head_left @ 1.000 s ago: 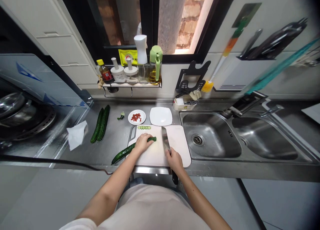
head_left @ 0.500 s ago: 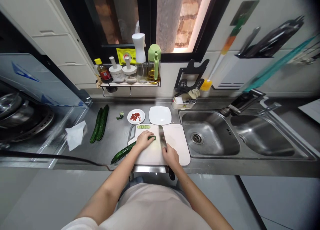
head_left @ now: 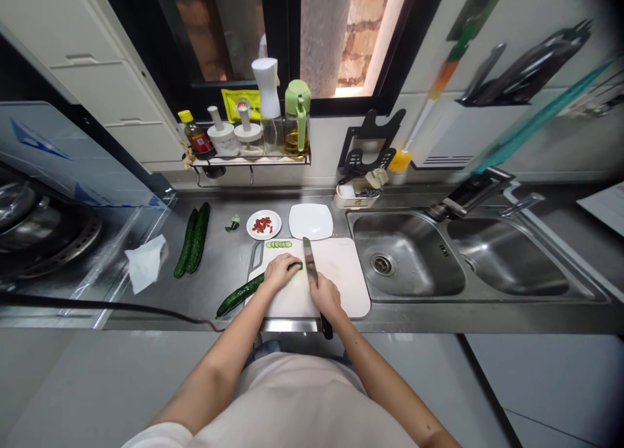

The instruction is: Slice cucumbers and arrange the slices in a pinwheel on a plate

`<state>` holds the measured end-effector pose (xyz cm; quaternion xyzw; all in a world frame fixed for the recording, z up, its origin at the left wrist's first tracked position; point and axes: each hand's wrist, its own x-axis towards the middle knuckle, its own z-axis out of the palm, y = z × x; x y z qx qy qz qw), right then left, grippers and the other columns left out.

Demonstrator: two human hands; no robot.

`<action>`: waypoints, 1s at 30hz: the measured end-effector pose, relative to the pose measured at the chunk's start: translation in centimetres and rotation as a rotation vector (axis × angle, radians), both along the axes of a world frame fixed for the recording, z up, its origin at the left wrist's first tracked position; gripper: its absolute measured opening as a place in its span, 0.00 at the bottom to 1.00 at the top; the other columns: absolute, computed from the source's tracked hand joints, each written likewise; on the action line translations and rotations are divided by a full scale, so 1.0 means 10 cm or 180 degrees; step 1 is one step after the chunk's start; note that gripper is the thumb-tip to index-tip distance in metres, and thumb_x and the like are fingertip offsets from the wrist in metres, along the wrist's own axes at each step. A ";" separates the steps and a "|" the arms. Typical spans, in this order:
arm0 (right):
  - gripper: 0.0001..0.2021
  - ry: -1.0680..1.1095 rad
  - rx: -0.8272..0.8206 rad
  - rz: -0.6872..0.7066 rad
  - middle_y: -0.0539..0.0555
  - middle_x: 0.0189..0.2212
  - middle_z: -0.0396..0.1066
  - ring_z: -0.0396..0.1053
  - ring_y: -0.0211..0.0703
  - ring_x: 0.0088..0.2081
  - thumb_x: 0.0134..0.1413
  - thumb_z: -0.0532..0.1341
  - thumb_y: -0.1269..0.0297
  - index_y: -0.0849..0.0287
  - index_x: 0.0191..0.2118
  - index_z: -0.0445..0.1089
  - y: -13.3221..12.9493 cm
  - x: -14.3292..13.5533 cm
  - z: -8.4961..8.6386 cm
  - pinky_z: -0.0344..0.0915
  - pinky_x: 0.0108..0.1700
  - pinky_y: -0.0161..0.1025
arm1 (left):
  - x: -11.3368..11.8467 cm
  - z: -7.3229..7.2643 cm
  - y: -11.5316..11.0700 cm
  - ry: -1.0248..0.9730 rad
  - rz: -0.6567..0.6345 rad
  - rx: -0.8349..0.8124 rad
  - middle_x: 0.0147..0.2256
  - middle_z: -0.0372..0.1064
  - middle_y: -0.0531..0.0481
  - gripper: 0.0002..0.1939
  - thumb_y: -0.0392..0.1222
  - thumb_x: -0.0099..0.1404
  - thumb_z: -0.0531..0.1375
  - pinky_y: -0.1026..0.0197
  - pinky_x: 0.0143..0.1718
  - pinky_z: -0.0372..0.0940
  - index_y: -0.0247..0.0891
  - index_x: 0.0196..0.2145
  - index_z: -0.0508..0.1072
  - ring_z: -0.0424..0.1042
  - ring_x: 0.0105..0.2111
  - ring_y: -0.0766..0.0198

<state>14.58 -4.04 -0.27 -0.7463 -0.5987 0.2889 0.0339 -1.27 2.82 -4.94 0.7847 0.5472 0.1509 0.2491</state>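
My left hand is closed over a dark green cucumber, pressing it on the white cutting board. The cucumber's cut end peeks out just right of my fingers, while its long end reaches past the board's left edge. A kitchen knife is gripped in my right hand, its blade beside the cut end and its black handle pointing toward me. Whether the blade touches the cucumber cannot be made out. Several thin cucumber slices lie in a row at the board's far left.
Behind the board stand a white plate with red pieces and a bare white plate. Two whole cucumbers and a crumpled white paper lie left. A double sink is right. A dark cable crosses the front left.
The knife and my right hand have shifted left, bringing the blade closer to the cucumber's cut end. My left hand stays on the cucumber. The whole view has shifted slightly.
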 end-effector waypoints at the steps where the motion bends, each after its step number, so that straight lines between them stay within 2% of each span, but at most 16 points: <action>1: 0.17 0.0007 -0.0001 0.0006 0.60 0.42 0.74 0.71 0.49 0.44 0.61 0.47 0.64 0.60 0.50 0.67 0.00 -0.01 0.00 0.58 0.39 0.37 | 0.00 0.00 0.00 -0.0002 -0.0002 -0.0008 0.43 0.71 0.50 0.14 0.48 0.66 0.54 0.60 0.49 0.61 0.48 0.45 0.76 0.67 0.47 0.61; 18: 0.20 0.0217 0.0098 0.0018 0.61 0.43 0.74 0.71 0.49 0.45 0.60 0.48 0.67 0.59 0.55 0.65 0.05 -0.08 -0.09 0.59 0.42 0.37 | 0.00 -0.06 0.01 -0.0036 -0.0051 0.0219 0.42 0.71 0.52 0.13 0.48 0.67 0.54 0.61 0.46 0.63 0.49 0.44 0.76 0.68 0.45 0.62; 30: 0.19 0.0302 0.0178 0.0006 0.61 0.43 0.75 0.71 0.48 0.45 0.59 0.48 0.68 0.61 0.53 0.67 0.08 -0.08 -0.13 0.60 0.43 0.36 | 0.00 -0.05 0.01 0.0027 -0.0063 0.0214 0.42 0.71 0.51 0.13 0.48 0.67 0.54 0.61 0.46 0.62 0.48 0.44 0.76 0.67 0.46 0.62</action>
